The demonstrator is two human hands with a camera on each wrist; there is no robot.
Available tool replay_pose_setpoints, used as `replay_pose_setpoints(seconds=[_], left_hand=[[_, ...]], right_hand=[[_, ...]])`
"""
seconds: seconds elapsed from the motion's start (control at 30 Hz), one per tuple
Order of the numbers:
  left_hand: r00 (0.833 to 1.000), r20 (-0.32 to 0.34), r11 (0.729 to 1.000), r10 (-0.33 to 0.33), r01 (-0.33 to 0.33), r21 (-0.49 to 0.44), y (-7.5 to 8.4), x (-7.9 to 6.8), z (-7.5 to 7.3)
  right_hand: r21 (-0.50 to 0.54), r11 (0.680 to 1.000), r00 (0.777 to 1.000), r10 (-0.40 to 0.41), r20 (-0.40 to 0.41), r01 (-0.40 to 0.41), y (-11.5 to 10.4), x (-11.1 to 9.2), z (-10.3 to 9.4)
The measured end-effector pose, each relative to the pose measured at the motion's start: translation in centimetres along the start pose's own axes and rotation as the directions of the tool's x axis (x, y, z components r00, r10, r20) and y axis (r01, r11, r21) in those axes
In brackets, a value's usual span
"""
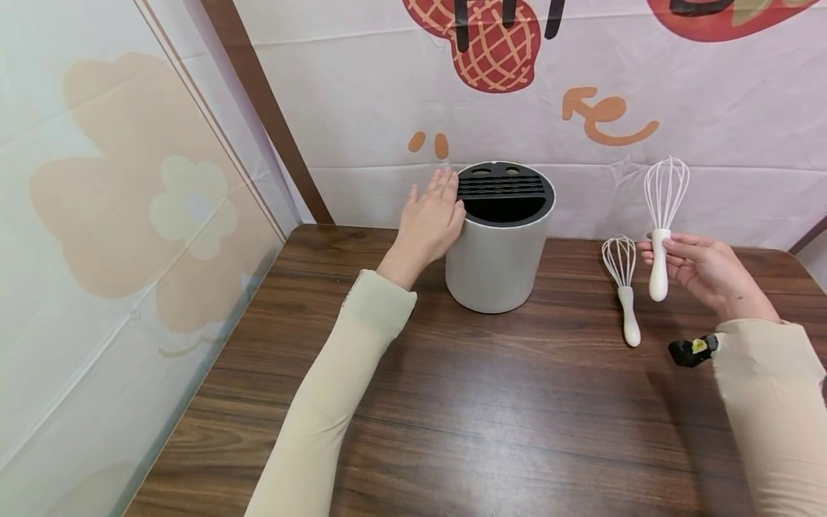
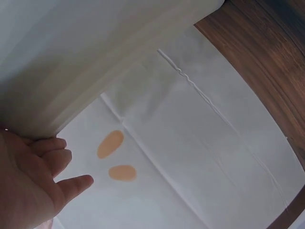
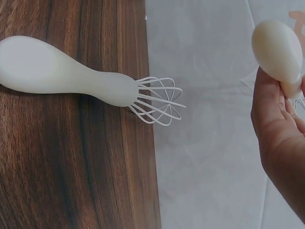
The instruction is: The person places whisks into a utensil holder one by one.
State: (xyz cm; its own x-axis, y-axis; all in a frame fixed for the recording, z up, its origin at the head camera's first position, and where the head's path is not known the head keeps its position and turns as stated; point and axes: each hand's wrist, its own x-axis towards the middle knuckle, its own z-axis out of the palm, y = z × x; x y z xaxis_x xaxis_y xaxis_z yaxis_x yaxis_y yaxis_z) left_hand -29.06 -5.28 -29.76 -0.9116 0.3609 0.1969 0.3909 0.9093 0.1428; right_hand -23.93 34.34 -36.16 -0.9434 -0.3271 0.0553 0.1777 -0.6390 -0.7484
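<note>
While the left hand [image 1: 429, 224] lies against the holder [image 1: 496, 266] at its nine o'clock, fingers straight, the right hand [image 1: 709, 271] pinches the whisk [image 1: 658, 253] by its upper handle, up at two o'clock, wires on top! Light, I'd say, that handle stiff but smooth, maybe slippery under a loose pinch. Those wires look springy and bendable, so the handle's the place to grip. And at seven o'clock from it, a second whisk [image 1: 628, 316] lies on the counter [image 1: 517, 409]!

White whisks [image 1: 659, 267] [image 1: 627, 316], pale grey container [image 1: 494, 269] with black insert [image 1: 501, 189], brown wood-grained table [image 1: 491, 424]
</note>
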Motion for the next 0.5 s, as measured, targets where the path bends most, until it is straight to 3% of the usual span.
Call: replay_pose_setpoints(seconds=[0.5], left_hand=[[1.0, 0.024, 1.0, -0.007, 0.007, 0.006, 1.2, 0.4, 0.3]], right_hand=[[0.005, 1.0, 0.999, -0.009, -0.04, 0.009, -0.1, 0.3, 0.4]])
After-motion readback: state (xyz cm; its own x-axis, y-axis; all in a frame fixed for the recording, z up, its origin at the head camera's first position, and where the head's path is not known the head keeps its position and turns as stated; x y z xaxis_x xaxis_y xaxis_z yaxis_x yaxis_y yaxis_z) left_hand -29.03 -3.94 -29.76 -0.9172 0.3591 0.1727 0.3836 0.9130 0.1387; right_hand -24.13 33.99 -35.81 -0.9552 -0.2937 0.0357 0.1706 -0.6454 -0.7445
